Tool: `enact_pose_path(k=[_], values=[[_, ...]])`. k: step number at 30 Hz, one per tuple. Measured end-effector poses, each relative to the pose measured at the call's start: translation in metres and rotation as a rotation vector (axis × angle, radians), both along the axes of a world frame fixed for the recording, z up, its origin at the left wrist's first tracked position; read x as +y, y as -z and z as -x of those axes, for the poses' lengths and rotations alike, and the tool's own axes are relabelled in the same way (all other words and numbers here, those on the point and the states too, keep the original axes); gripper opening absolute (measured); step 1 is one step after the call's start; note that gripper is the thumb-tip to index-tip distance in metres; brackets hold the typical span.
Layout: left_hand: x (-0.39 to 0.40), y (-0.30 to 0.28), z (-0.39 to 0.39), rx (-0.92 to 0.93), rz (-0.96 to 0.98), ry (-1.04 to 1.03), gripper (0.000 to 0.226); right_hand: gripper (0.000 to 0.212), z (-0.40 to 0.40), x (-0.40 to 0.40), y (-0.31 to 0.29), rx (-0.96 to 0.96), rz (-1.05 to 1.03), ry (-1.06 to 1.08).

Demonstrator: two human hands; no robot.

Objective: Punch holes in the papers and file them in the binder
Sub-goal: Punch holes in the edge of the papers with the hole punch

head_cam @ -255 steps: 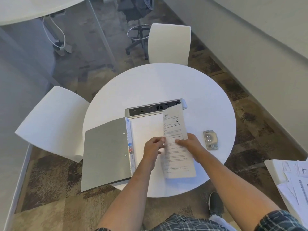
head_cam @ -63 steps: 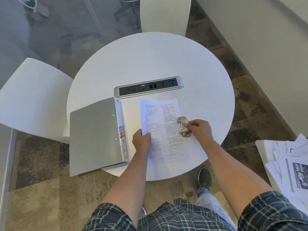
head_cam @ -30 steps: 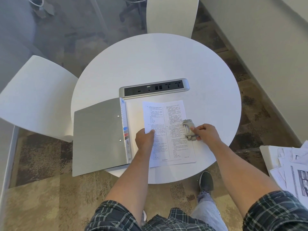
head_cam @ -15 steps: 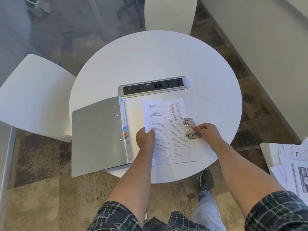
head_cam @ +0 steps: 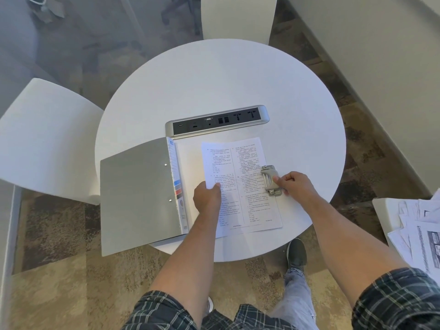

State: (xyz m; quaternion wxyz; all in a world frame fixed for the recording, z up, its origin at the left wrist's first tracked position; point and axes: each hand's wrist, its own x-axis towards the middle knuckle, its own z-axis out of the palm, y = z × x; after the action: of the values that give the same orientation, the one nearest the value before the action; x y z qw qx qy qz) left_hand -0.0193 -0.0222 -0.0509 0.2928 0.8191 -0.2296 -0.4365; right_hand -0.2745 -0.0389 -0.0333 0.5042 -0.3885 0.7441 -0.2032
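A: Where does the punch (head_cam: 270, 180) sit from the fingers?
B: Straight at the tips of the right hand (head_cam: 294, 185). The thumb and curled fingers are closed on its outer side, with the punch just to their left, set over the right edge of the sheet (head_cam: 240, 179)

A: And its long axis?
B: It runs away from the person, along that right edge, about midway up the page. The sheet's own long axis runs the same way, so punch and edge look close to parallel. Whether the edge is pushed fully into the slot I cannot tell

A: What is the left hand (head_cam: 207, 198) doing?
B: It pinches the sheet's left edge, thumb on top and fingers closed on the paper, holding it flat. It is the nearer hand to the binder (head_cam: 137, 194), which lies just to its left

A: So what does the next move turn on?
B: My guess is a press straight down on the punch with the right hand, since that hand is already on it, while the left pins the sheet so it cannot skew

A: What is in the binder?
B: It lies open on the table (head_cam: 214, 86), grey cover swung out to the left past the rim. Its right half is under the sheet; what it holds there is hard to make out. No holes show in this sheet yet, so filing looks undone

A: Any more papers?
B: A loose pile (head_cam: 419, 234) on a white surface well off beyond the right forearm
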Motion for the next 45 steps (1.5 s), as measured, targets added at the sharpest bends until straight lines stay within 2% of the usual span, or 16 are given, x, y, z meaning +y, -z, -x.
enact_pose_path(k=[7,20,28,37,45], values=[[0.001,-0.001,-0.007,0.076,0.021,-0.014,0.005,0.034,0.001,-0.002,0.000,-0.026,-0.009,-0.020],[0.006,-0.003,-0.014,0.158,0.037,-0.022,0.016,0.039,0.005,-0.004,-0.002,-0.121,-0.070,-0.001],[0.013,-0.003,-0.018,0.140,0.095,0.094,0.022,0.041,0.004,-0.002,-0.001,-0.120,-0.045,0.008],[0.018,-0.003,-0.014,0.284,0.098,0.000,0.030,0.040,0.007,-0.004,0.002,-0.118,-0.062,-0.016],[0.018,0.000,-0.014,0.205,0.104,0.105,0.032,0.042,0.007,-0.004,0.002,-0.127,-0.066,-0.019]])
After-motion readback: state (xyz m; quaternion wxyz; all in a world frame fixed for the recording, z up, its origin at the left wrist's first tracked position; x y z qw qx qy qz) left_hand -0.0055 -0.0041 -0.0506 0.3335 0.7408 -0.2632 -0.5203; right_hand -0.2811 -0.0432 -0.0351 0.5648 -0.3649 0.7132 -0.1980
